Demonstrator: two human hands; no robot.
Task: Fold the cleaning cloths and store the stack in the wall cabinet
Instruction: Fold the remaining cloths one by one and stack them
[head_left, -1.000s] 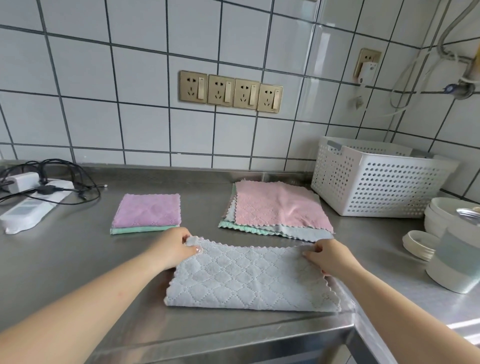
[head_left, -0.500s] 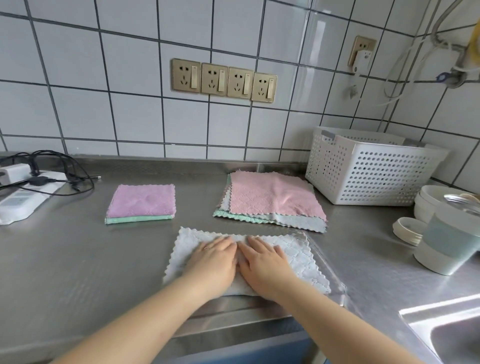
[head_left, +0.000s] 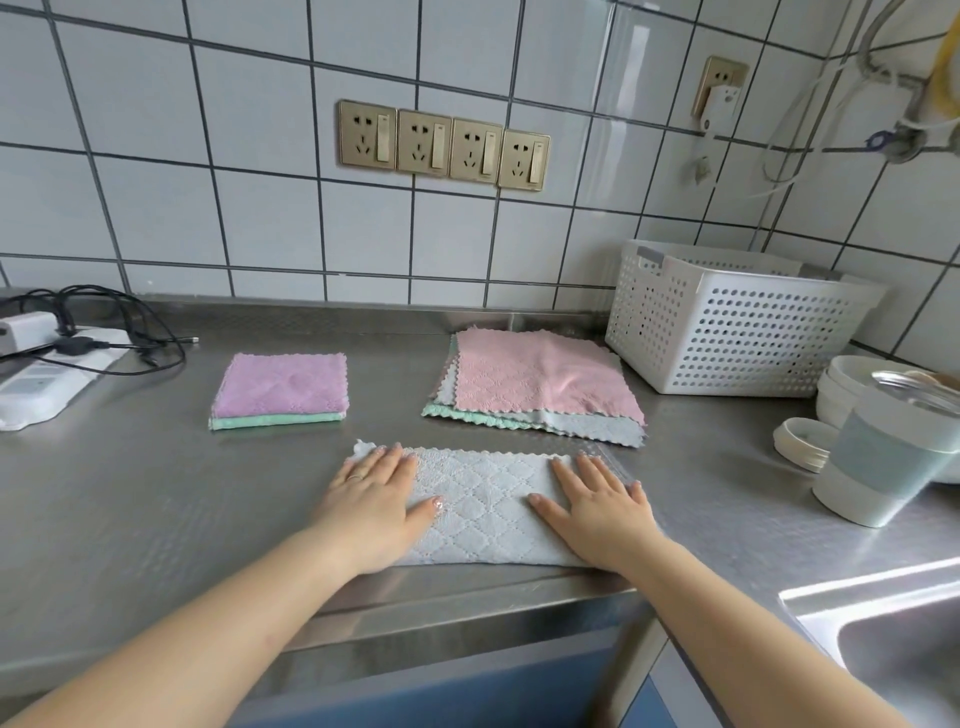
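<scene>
Both hands flat — left hand (head_left: 371, 499), right hand (head_left: 597, 506) — pressing grey cloth (head_left: 485, 506).

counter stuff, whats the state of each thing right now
grey cloth: folded once, pressed flat
left hand: flat on its left end
right hand: flat on its right end
purple stack: folded
pink pile: unfolded
basket: upright

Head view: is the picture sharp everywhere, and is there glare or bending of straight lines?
Head view: the grey cloth and both hands, left hand and right hand, look sharp; the tile lines on the wall bow outward, a wide-angle effect; soft window glare sits on the tiles near the top right; the steel counter gives dull reflections; the forearms near the bottom edge look stretched and slightly soft.
</scene>
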